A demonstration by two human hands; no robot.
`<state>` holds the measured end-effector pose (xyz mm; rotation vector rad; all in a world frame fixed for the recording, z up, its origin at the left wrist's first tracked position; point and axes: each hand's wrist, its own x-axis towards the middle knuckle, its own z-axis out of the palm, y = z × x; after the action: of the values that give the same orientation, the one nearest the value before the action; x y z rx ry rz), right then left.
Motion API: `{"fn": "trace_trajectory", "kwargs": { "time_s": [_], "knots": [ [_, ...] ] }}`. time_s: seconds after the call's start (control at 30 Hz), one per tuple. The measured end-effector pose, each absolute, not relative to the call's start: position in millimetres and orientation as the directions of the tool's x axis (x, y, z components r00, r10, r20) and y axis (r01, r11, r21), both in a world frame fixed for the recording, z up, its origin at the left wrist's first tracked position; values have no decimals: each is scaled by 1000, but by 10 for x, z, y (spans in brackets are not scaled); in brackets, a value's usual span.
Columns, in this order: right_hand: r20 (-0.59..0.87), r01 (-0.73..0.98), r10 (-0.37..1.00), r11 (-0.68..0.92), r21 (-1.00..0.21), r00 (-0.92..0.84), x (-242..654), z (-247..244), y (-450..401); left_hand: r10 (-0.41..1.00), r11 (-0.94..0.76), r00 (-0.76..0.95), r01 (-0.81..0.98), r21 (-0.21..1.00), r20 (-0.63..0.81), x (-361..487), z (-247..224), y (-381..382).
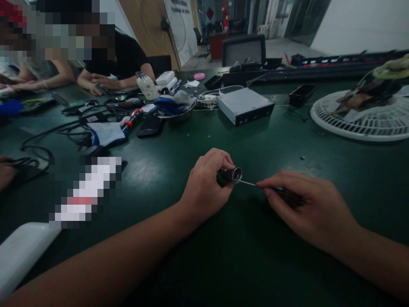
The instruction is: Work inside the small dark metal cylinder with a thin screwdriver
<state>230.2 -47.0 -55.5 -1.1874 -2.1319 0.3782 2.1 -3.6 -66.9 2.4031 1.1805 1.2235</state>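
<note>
My left hand (209, 181) grips a small dark cylinder (227, 174) between thumb and fingers, its round metal-rimmed open end turned to the right. From the other side, my right hand (303, 204) is closed around the dark handle of a screwdriver (247, 183). The thin metal shaft points left and its tip meets the lower rim of the cylinder; whether it goes inside I cannot tell. Both hands are just above the green table. Beyond my right hand, a small dark ring-like part (302, 157) lies on the table.
Behind my hands sits a silver disc drive (244, 104). A white fan grille (361, 121) is at the right. Gloves in a bowl (175, 106), a phone (149, 125), cables (72, 123) and a bottle (147, 86) crowd the left. Other people sit at the far left.
</note>
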Motion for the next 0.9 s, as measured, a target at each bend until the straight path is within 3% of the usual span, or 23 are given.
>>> {"fn": "trace_trajectory", "kwargs": {
  "time_s": [0.17, 0.4, 0.67, 0.9],
  "knots": [
    [402, 696, 866, 485, -529, -298, 2293, -561, -487, 733, -661, 352, 572, 486, 582, 9, -675, -47],
    [406, 615, 824, 565, -550, -395, 2286, -567, -464, 732, -666, 383, 574, 475, 563, -13, -674, -54],
    [375, 695, 874, 477, -539, -309, 2307, -567, -470, 735, -664, 388, 577, 476, 556, 46, -652, -90],
    [374, 634, 848, 529, -565, -375, 2290, -582, -454, 718, -681, 408, 583, 444, 565, -2, -662, -88]
  ]
}}
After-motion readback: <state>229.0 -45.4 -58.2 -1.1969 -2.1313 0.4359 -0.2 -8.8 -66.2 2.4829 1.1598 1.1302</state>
